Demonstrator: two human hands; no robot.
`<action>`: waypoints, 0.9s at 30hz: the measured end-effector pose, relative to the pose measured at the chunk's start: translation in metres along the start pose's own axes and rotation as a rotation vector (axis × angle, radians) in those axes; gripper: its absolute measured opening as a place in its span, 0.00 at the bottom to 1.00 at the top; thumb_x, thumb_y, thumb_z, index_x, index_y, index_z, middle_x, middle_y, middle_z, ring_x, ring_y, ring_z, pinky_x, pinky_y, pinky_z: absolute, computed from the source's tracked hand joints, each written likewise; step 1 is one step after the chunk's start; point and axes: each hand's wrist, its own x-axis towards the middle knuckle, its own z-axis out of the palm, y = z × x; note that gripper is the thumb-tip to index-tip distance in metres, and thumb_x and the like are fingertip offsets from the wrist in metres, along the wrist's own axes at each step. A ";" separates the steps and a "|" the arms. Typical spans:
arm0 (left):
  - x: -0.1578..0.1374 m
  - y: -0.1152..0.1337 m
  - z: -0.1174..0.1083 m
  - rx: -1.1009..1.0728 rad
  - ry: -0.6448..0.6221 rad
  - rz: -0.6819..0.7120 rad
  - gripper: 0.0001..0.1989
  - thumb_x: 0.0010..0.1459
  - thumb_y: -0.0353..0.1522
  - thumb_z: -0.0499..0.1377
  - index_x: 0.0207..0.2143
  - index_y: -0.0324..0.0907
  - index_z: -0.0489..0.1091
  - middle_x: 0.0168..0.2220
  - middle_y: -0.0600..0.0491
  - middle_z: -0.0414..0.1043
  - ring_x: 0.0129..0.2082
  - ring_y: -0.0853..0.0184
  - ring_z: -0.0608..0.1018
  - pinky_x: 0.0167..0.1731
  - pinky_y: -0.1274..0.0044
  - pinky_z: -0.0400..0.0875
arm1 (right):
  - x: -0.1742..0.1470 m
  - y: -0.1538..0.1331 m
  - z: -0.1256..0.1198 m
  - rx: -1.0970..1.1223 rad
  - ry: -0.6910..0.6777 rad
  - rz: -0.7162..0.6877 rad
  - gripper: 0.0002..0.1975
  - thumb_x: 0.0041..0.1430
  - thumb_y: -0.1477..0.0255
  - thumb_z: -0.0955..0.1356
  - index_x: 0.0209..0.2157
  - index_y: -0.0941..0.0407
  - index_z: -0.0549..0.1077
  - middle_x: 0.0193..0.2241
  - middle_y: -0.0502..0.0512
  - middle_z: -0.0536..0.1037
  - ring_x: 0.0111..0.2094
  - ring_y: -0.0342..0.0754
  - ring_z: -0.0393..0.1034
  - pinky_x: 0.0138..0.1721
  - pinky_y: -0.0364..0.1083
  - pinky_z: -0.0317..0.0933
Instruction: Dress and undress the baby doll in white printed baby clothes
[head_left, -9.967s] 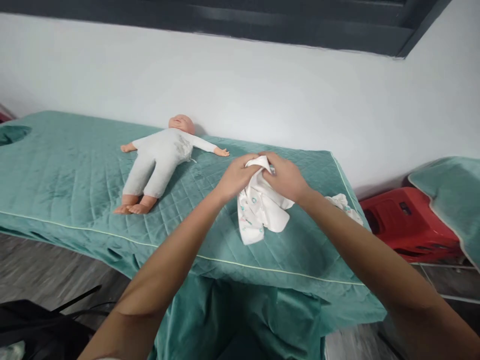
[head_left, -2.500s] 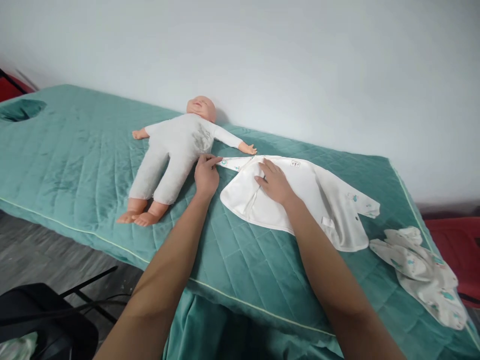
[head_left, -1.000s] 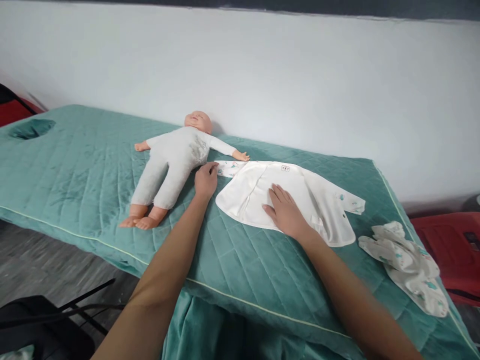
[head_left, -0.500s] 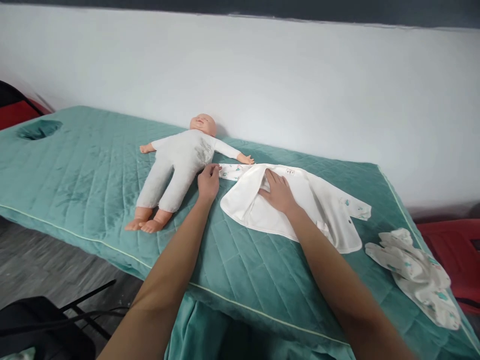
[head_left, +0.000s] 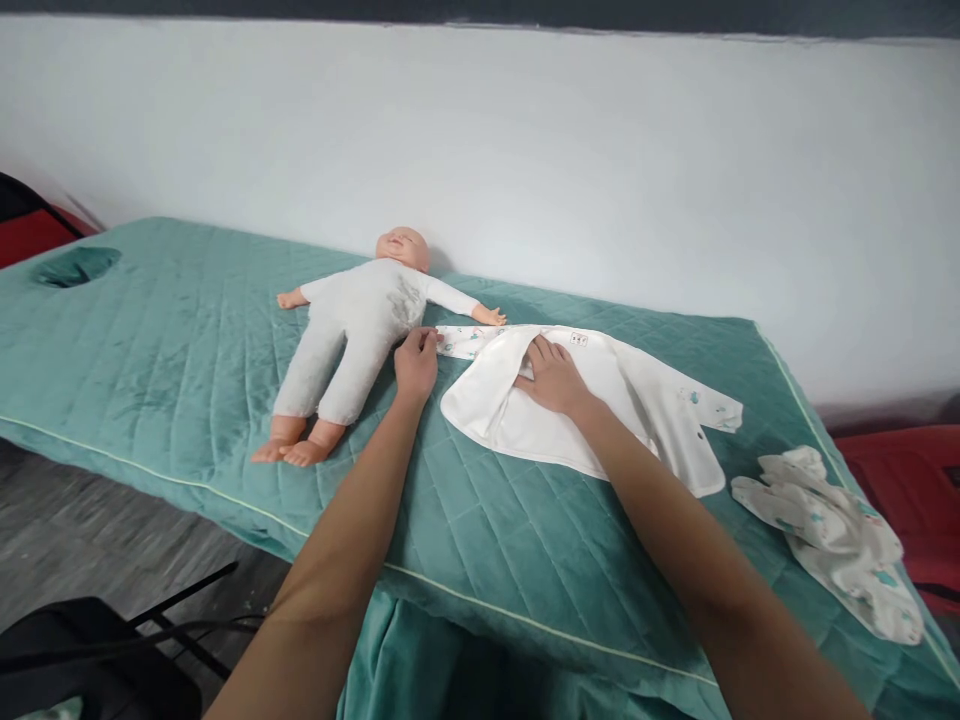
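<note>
A white baby shirt lies spread inside up on the green quilted cover, its printed sleeves stretched to both sides. At the end of its left-hand sleeve, my left hand is closed in a pinch on the cuff. My right hand rests palm down on the shirt near the neck, fingers stretched out; its fingertips are beside a folded-over front flap. A baby doll in a whitish bodysuit lies on its back left of the shirt, its arm reaching close to the sleeve.
The green quilted cover lies over a bed with a hole at the far left. A crumpled printed garment is at the right edge. A white wall stands behind. Red chairs flank the bed, and a black chair is at lower left.
Both hands keep almost the same place on the shirt. The view has shifted slightly; the doll and garments lie as before.
</note>
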 end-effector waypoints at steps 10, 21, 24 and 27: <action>-0.001 0.001 0.000 -0.009 -0.008 -0.005 0.13 0.64 0.36 0.53 0.40 0.42 0.75 0.41 0.49 0.83 0.43 0.62 0.81 0.45 0.73 0.70 | 0.006 0.010 -0.001 0.221 0.110 0.039 0.24 0.69 0.56 0.60 0.60 0.51 0.67 0.65 0.60 0.65 0.66 0.57 0.58 0.65 0.59 0.51; -0.017 0.017 -0.010 0.027 0.021 0.075 0.14 0.64 0.34 0.51 0.41 0.40 0.76 0.43 0.47 0.81 0.43 0.61 0.80 0.47 0.72 0.70 | -0.035 0.041 -0.015 0.018 0.228 0.513 0.29 0.65 0.61 0.61 0.61 0.64 0.66 0.66 0.72 0.63 0.67 0.66 0.55 0.67 0.64 0.46; -0.020 0.038 -0.032 0.049 -0.068 0.151 0.15 0.65 0.35 0.51 0.43 0.41 0.77 0.44 0.48 0.81 0.45 0.61 0.80 0.48 0.71 0.71 | -0.042 0.035 -0.034 -0.008 0.231 0.474 0.27 0.64 0.63 0.61 0.59 0.62 0.67 0.65 0.72 0.64 0.66 0.67 0.57 0.65 0.64 0.51; -0.004 0.052 -0.071 0.079 -0.064 0.225 0.16 0.66 0.37 0.51 0.44 0.41 0.77 0.44 0.49 0.80 0.45 0.61 0.79 0.51 0.71 0.70 | -0.030 0.008 -0.050 0.067 0.142 0.388 0.25 0.65 0.62 0.60 0.58 0.57 0.68 0.63 0.67 0.68 0.62 0.65 0.63 0.61 0.64 0.59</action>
